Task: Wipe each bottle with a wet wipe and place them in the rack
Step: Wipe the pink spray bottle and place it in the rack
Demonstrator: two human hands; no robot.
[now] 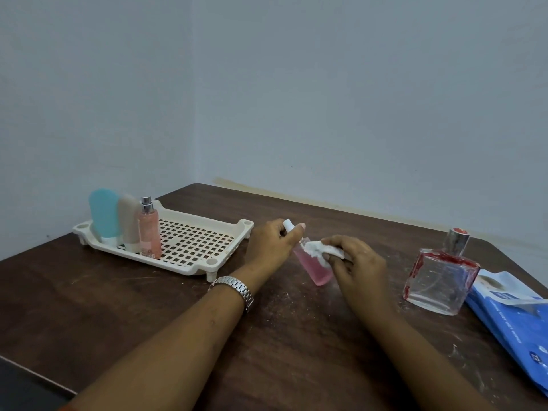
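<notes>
A dark brown wooden table [296, 351] with a scuffed, scratched top is set into a corner formed by plain pale blue-grey painted walls [326, 99]. A thin tan strip [296, 198] is seen along the wall's foot, just behind the table's far edge. White powdery specks [284, 298] are scattered over the tabletop. A silver metal link-band wristwatch [235, 287] is worn above the table. A dark, unidentifiable surface [23, 387] is glimpsed at lower left.
</notes>
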